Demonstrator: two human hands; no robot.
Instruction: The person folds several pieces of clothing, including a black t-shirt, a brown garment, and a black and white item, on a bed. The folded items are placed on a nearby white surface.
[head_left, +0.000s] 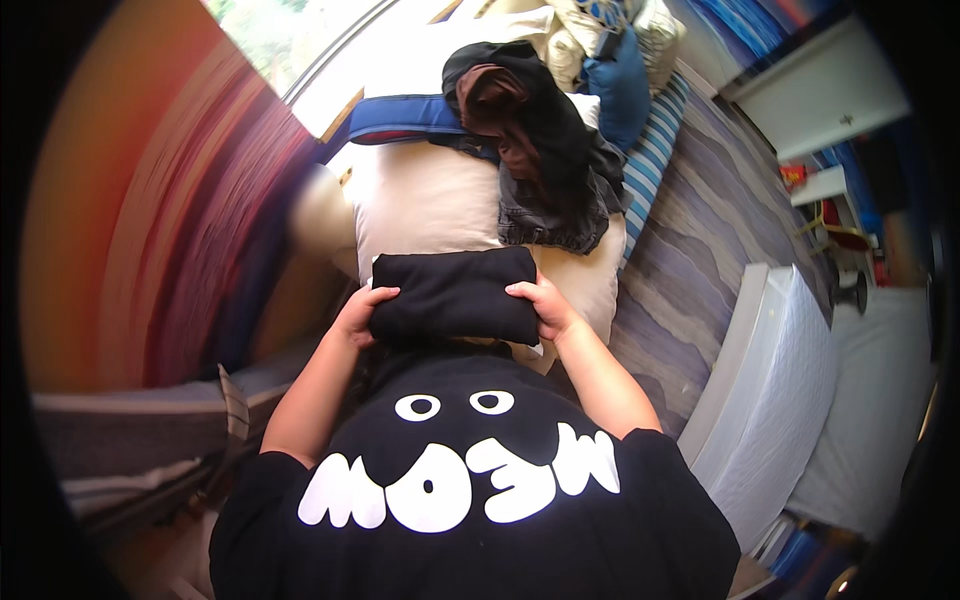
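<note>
A folded black garment (454, 296) forms a compact rectangle in front of my chest. My left hand (365, 315) grips its left end, thumb on top and fingers tucked beneath. At the opposite end, my right hand (547, 306) holds it in the same way. Just past the bundle lies a cream cushion (424, 196). On the cushion's far right part rests a heap of dark clothes (547, 127), black and brown, with a dark grey denim-like garment (551, 214) at its near side. The underside of the folded garment is hidden.
A blue fabric item (409, 118) lies left of the heap. Behind are a blue pillow (619, 86) and a blue-and-white striped edge (654, 161). Patterned carpet (667, 300) runs along the right, beside a white mattress (772, 390). A window (285, 37) and a colourful wall (172, 202) bound the left.
</note>
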